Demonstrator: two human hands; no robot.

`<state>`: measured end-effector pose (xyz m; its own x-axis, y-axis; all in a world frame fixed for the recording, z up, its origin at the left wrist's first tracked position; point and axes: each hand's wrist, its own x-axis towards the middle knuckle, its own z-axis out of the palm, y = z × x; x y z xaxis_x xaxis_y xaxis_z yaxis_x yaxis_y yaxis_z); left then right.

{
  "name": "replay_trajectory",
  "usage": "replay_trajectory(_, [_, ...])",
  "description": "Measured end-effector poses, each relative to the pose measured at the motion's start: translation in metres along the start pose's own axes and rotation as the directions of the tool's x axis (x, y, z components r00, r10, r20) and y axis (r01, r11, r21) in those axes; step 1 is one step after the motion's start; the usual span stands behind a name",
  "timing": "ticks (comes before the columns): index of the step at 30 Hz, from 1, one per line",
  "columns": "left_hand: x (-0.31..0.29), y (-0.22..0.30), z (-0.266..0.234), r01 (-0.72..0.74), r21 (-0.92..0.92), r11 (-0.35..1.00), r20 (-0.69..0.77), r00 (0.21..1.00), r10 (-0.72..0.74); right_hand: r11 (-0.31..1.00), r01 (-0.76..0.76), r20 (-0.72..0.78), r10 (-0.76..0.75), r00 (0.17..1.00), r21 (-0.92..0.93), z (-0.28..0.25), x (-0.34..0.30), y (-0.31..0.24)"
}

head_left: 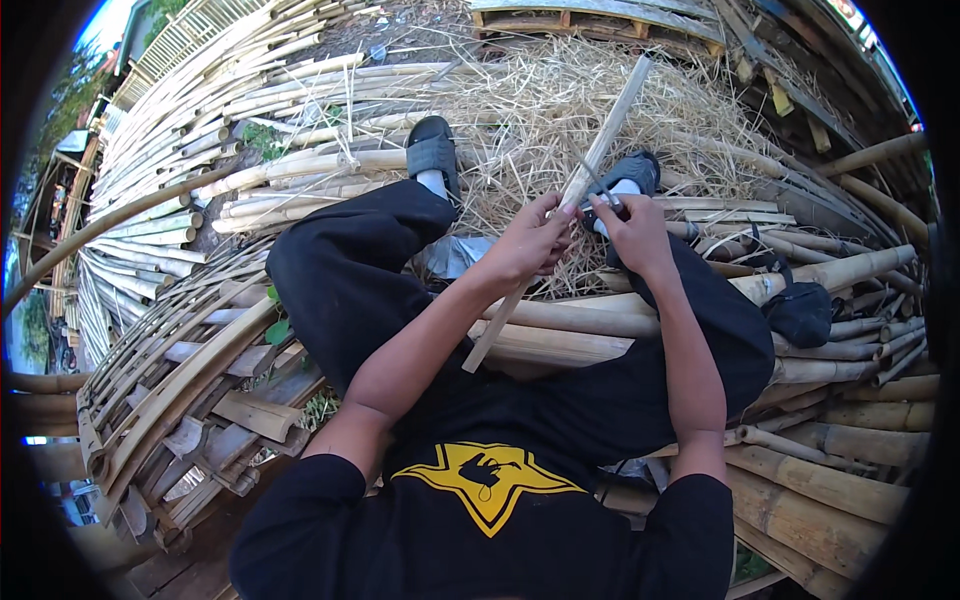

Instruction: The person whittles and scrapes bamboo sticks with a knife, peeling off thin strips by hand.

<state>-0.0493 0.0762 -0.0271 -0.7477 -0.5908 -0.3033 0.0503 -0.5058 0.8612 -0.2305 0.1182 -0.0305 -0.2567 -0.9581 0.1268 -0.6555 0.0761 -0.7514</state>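
My left hand (pixel 532 240) is closed around a long, pale bamboo slat (pixel 617 112). The slat slants from near my lap up and away to the right, its wider end far from me. Close beside it on the right, my right hand (pixel 640 236) grips a knife (pixel 598 188). The narrow grey blade lies against or just over the slat, near my left fingers; exact contact cannot be made out. The knife's handle is mostly hidden in my fingers.
Pale shavings (pixel 520 130) cover the ground beyond my hands. Stacked bamboo poles (pixel 830 495) lie at the right, split bamboo pieces (pixel 190 370) at the left. A wooden pallet (pixel 600 22) stands at the back. A dark pouch (pixel 800 312) rests on poles beside my right knee.
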Motion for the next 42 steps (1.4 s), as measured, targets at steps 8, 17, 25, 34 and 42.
replay_trajectory(8, [0.001, -0.002, -0.005, 0.033, 0.082, 0.996, -0.086, 0.996, -0.026, 0.946, -0.180, 0.110, 0.216, 0.970, -0.269, 0.016, 0.005, -0.008])
replay_trajectory(17, [0.006, -0.004, -0.004, 0.016, 0.065, 0.998, -0.164, 0.986, -0.005, 0.951, 0.024, 0.090, 0.004, 0.996, -0.309, 0.023, 0.003, -0.006])
replay_trajectory(25, [0.008, -0.010, -0.006, 0.020, 0.058, 0.998, -0.103, 0.995, -0.014, 0.891, -0.043, 0.102, 0.099, 0.990, -0.453, 0.034, 0.009, 0.003])
replay_trajectory(34, [0.006, -0.018, -0.011, 0.015, 0.203, 0.979, -0.127, 0.992, 0.011, 0.881, 0.051, 0.101, -0.003, 0.995, -0.471, 0.039, 0.014, 0.004])
replay_trajectory(42, [-0.003, -0.016, -0.005, 0.129, 0.028, 0.991, -0.016, 0.992, -0.128, 0.815, -0.453, -0.423, 0.290, 0.859, -0.361, -0.039, 0.048, 0.059])
